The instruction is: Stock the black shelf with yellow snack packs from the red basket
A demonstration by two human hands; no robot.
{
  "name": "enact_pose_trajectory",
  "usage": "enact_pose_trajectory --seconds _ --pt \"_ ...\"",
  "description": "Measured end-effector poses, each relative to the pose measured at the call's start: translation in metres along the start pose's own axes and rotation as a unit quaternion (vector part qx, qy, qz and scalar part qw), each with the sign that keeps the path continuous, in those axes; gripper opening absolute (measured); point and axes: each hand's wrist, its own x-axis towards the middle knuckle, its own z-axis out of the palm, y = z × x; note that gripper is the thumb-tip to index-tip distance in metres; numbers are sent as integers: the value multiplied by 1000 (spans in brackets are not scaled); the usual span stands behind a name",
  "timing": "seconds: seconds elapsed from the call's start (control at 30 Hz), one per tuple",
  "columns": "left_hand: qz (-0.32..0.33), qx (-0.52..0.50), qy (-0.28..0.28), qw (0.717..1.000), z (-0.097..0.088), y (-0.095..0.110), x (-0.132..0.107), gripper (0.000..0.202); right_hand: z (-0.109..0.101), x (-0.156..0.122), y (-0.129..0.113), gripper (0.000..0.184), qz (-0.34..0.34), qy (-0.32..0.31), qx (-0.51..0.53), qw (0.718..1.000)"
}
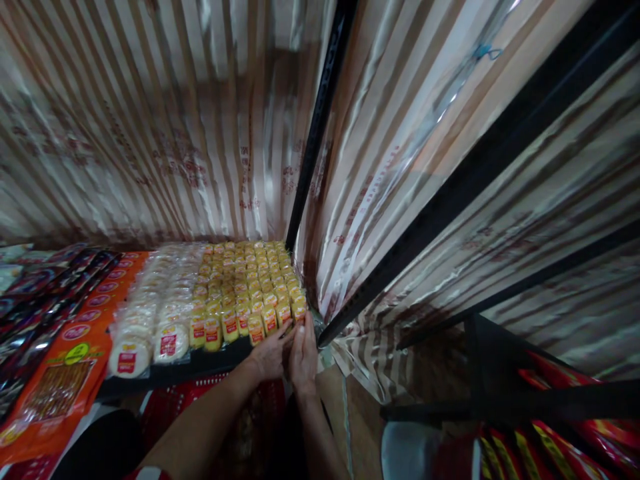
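Observation:
Small yellow snack packets (255, 293) with red labels stand in tight rows at the right end of the shelf. At their front right corner my two hands are side by side, almost touching. My left hand (271, 353) has its fingers closed together at the lower edge of the corner packet (299, 309). My right hand (303, 353) lies along that packet's right side, its fingers straight and pointing up. Part of the left fingers is hidden behind the right hand. Left of the yellow rows are white round snacks in clear wrappers (173, 340).
An orange bag (83, 353) and dark packets (43, 293) lie farther left on the shelf. A black upright post (320, 120) and slanting beam (425, 220) stand before striped plastic sheeting (200, 120). Below is a red basket (175, 400); red packets (565, 440) lie at lower right.

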Motion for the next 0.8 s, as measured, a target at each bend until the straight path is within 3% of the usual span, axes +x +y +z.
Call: enact_pose_trajectory --seconds 0.17,0.47,0.8 --pt "-12 24 -25 999 -9 0 2 36 -7 25 -12 69 68 -14 51 996" --pt "-5 25 -6 1000 -1 2 1 37 5 47 -11 83 120 -10 57 991" --pt "-5 35 28 999 -4 -1 3 32 10 55 2 72 98 -20 111 989"
